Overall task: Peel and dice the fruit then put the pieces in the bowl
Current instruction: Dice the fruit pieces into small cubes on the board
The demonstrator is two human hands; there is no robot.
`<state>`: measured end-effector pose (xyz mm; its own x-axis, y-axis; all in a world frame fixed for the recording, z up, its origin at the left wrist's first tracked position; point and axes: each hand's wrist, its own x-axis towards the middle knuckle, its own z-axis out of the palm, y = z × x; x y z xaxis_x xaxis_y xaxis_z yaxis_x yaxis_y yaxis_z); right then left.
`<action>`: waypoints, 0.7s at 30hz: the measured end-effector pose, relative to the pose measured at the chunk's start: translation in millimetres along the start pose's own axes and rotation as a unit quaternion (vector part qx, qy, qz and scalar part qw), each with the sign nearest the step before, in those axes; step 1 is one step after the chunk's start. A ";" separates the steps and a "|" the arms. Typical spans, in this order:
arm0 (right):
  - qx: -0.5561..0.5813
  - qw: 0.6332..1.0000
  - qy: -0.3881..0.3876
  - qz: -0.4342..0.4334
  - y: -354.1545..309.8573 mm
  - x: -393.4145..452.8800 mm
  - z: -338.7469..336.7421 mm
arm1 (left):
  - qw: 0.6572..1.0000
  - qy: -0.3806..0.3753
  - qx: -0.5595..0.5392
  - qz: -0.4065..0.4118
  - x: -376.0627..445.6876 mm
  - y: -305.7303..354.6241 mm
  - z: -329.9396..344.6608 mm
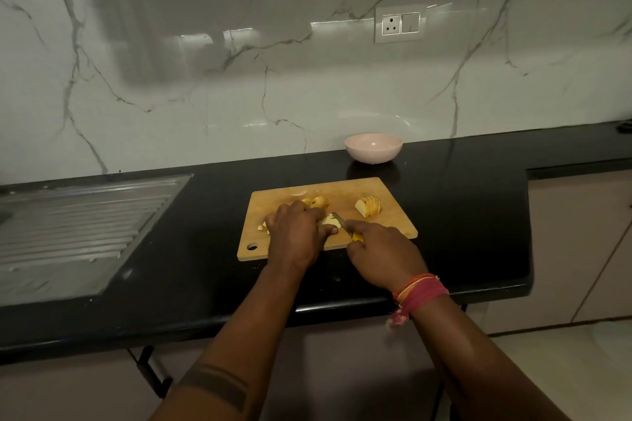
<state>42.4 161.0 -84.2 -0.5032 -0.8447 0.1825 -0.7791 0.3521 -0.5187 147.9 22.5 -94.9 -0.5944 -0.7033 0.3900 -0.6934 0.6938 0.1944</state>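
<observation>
Bowl (373, 148) sits behind the board (393, 215), nothing visible inside. Left hand (297, 232) curls over fruit (330, 220) mid-board; right hand (383, 253) grips the knife (345, 227), blade against it.

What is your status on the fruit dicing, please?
Left hand holds fruit piece on cutting board; right hand grips knife. Bowl empty. Nothing in the way.

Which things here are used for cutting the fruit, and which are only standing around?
In use: fruit pieces, knife in the right hand, left hand holding down a piece, cutting board, pink bowl.

Only around: sink drainboard, wall socket, black counter.
</observation>
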 end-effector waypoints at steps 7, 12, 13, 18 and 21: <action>0.042 0.999 -0.018 0.012 4.9 5.1 -4.9 | 0.999 -0.009 -0.037 0.008 0.5 -2.7 0.4; 0.050 0.998 -0.012 0.020 6.2 6.5 -5.9 | 0.999 -0.019 -0.036 0.014 1.6 -2.8 3.3; 0.050 0.999 -0.007 0.020 6.3 7.0 -6.7 | 0.999 -0.020 -0.038 0.014 1.7 -3.1 3.7; 0.048 0.999 -0.019 -0.003 2.1 11.8 -6.2 | 0.999 -0.016 -0.049 0.010 1.2 -3.7 3.6; 0.034 0.999 -0.019 0.017 3.6 15.5 -9.7 | 0.999 -0.014 -0.049 0.013 1.0 -2.9 4.1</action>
<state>28.1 153.1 -75.1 -0.5140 -0.8476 0.1319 -0.7332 0.3543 -0.5804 147.6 19.2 -98.7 -0.6234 -0.6885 0.3705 -0.6355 0.7223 0.2729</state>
